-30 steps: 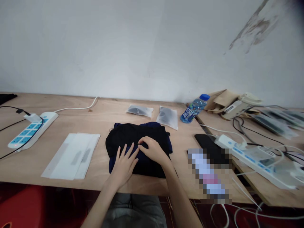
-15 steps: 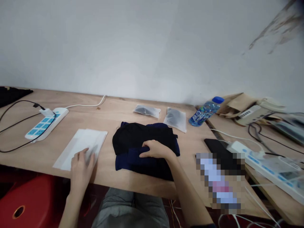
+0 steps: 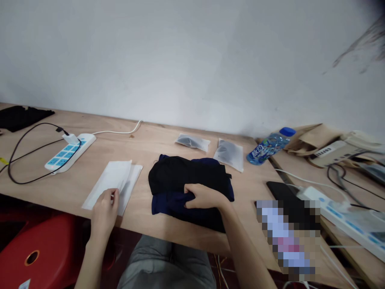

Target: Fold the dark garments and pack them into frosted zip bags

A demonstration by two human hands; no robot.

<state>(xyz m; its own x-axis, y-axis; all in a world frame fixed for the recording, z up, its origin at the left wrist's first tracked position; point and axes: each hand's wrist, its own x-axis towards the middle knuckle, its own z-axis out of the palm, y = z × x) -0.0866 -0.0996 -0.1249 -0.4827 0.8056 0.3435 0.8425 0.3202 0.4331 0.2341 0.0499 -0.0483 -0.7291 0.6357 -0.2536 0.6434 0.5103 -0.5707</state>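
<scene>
My left hand (image 3: 105, 208) is closed in a pinch on the edge of a white frosted bag (image 3: 111, 174). This bag's right side is raised a little off another pale bag (image 3: 134, 180) lying beneath it. To the right, my right hand (image 3: 206, 196) grips a fold of a dark blue garment (image 3: 174, 202), its thumb and fingers closed on the cloth. A black garment (image 3: 183, 170) lies on top of part of the blue one. Both are folded and flat on the wooden table (image 3: 135, 224).
Two filled frosted pouches (image 3: 192, 142) lie toward the wall. A blue-capped bottle (image 3: 269, 146) leans at the back right, near a paper bag (image 3: 325, 154). Power strips (image 3: 70, 152) with cables lie on both sides. A red stool (image 3: 42, 249) stands lower left.
My left fingers have closed from spread to a pinch, and the top bag's right side has lifted. My right hand's grip has bunched up the blue cloth. The view has shifted slightly left.
</scene>
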